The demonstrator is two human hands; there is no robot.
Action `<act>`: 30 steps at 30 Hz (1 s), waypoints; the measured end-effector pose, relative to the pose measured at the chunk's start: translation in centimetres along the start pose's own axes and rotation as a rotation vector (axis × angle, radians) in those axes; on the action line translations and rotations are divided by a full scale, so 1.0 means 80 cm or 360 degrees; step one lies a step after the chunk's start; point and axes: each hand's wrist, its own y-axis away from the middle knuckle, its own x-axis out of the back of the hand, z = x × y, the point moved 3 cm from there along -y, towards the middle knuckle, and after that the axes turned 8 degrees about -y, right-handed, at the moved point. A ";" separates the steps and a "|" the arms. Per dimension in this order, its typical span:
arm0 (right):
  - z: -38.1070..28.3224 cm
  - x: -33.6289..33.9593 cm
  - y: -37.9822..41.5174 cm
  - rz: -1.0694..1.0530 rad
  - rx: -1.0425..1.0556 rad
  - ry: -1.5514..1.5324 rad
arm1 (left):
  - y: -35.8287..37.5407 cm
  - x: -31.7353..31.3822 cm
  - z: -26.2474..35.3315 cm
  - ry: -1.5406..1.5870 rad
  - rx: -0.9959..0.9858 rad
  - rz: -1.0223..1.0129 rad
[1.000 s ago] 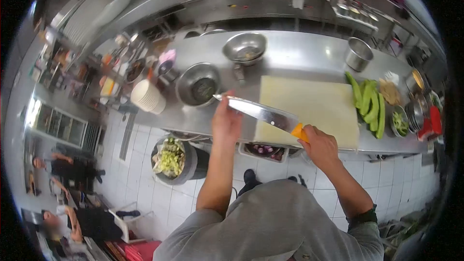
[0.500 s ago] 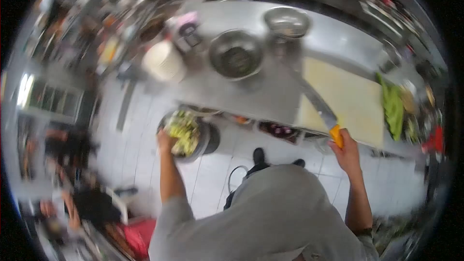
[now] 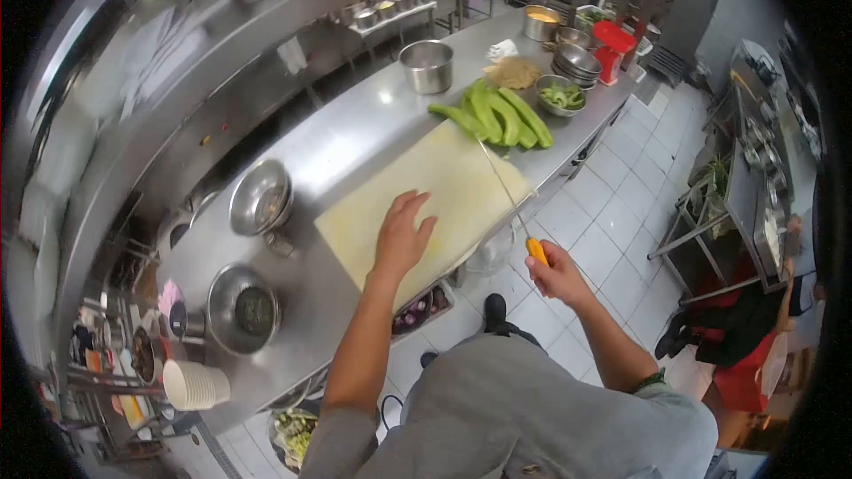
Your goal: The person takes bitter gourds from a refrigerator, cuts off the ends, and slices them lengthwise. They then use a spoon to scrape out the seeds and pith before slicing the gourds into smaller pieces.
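Note:
My left hand (image 3: 402,238) is over the white cutting board (image 3: 373,213), fingers apart and nothing in them. A knife (image 3: 507,188) with a yellow handle is gripped in my right hand (image 3: 557,275), just off the board's near right edge. Its blade points away from me across the board's right part, the tip close to the green pieces. Several long, curved, light green gourd pieces (image 3: 506,117) lie at the board's far right corner. Beside them stands a metal bowl (image 3: 577,110) of cut green pieces.
On the steel counter (image 3: 324,146) stand a metal pot (image 3: 427,67), a metal bowl (image 3: 260,198), a bowl with dark contents (image 3: 217,324) and stacked white tubs (image 3: 197,386). A bin of vegetable scraps (image 3: 293,436) is on the floor at lower left. Another person's arm (image 3: 786,288) shows at right.
The view has swung to the right. My left hand has left the scrap bin and come over the cutting board. My right hand still holds the knife, its blade now directed toward the green pieces.

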 end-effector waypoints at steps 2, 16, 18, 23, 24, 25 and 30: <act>0.007 0.037 -0.001 0.0044 0.0027 -0.0022 | -0.084 -0.054 0.009 -0.0165 -0.0151 0.0034; 0.043 0.221 -0.101 -0.0057 0.0126 -0.0003 | -0.325 -0.056 0.021 -0.0210 -0.0040 0.0192; 0.033 0.229 -0.117 -0.0154 0.0071 0.0011 | -0.320 0.034 0.057 -0.0035 -0.0083 -0.0115; 0.009 0.200 -0.161 -0.0250 -0.0086 0.0123 | -0.309 0.059 0.022 0.0211 0.0103 -0.0911; -0.001 0.187 -0.167 -0.0259 -0.0074 0.0135 | -0.303 0.031 -0.008 0.0197 0.0192 -0.0970; -0.012 0.170 -0.171 -0.0263 -0.0063 0.0149 | -0.293 -0.004 -0.050 0.0215 0.0360 -0.0962; -0.003 0.120 -0.167 -0.0289 -0.0008 0.0013 | -0.159 -0.084 -0.138 -0.0227 0.0421 0.0109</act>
